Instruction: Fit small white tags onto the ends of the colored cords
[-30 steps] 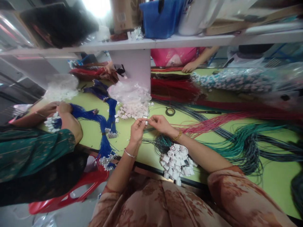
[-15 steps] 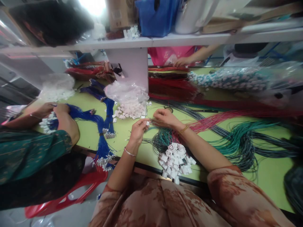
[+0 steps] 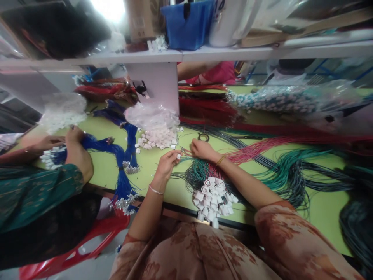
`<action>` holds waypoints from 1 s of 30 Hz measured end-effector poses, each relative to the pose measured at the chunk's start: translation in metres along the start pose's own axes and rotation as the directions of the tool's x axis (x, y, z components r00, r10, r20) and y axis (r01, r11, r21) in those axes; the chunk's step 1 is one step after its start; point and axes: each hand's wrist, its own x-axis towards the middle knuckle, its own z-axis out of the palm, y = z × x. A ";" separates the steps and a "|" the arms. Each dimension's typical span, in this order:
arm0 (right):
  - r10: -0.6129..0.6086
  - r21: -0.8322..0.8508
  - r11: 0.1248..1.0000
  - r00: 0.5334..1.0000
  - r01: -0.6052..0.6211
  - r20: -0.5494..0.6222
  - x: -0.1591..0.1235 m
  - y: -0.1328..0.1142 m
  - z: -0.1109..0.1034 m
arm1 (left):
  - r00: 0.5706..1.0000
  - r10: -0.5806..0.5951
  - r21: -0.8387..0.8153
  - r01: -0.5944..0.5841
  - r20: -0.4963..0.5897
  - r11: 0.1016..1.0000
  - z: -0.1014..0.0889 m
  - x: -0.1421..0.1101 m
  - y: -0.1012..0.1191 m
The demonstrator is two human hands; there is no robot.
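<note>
My left hand point(image 3: 166, 162) is raised over the green table point(image 3: 151, 163), fingers pinched on a small white connector point(image 3: 178, 156). My right hand point(image 3: 202, 149) is closed close beside it, pinching thin wire ends at the tip of a bundle of red, teal and dark wires point(image 3: 262, 163) that runs off to the right. Below my hands lies a cluster of white connectors point(image 3: 212, 196) fitted on wire ends. A heap of loose white connectors point(image 3: 159, 138) spills from a clear plastic bag point(image 3: 151, 114) just beyond my hands.
A person in a green sleeve point(image 3: 37, 190) at the left handles blue wire bundles point(image 3: 122, 155). Another person in pink point(image 3: 215, 72) works across the table. Red wire bundles point(image 3: 210, 107), a roll of tape point(image 3: 203, 137), a bagged connector pile point(image 3: 62, 112) and a shelf post point(image 3: 157, 83) surround the area.
My right hand has moved away from the left hand toward the wire bundle and closed on wire ends. The left hand keeps its connector. The view has shifted slightly left.
</note>
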 end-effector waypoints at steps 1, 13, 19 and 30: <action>-0.014 0.035 0.999 1.000 0.014 -0.014 0.000 0.001 0.000 | 1.000 -0.003 -0.006 0.003 -0.003 1.000 0.001 0.000 0.001; -0.048 0.157 0.986 0.998 0.055 -0.047 0.013 -0.001 0.011 | 1.000 -0.021 -0.037 0.021 -0.005 0.999 0.003 -0.002 -0.004; -0.079 0.436 0.883 0.971 0.174 -0.227 0.001 -0.008 0.000 | 0.999 0.005 -0.122 -0.010 -0.046 0.992 0.006 0.002 -0.010; -0.078 0.712 0.664 0.968 0.229 -0.239 -0.026 -0.034 0.000 | 1.000 0.020 -0.257 -0.019 0.000 0.966 0.006 0.005 -0.015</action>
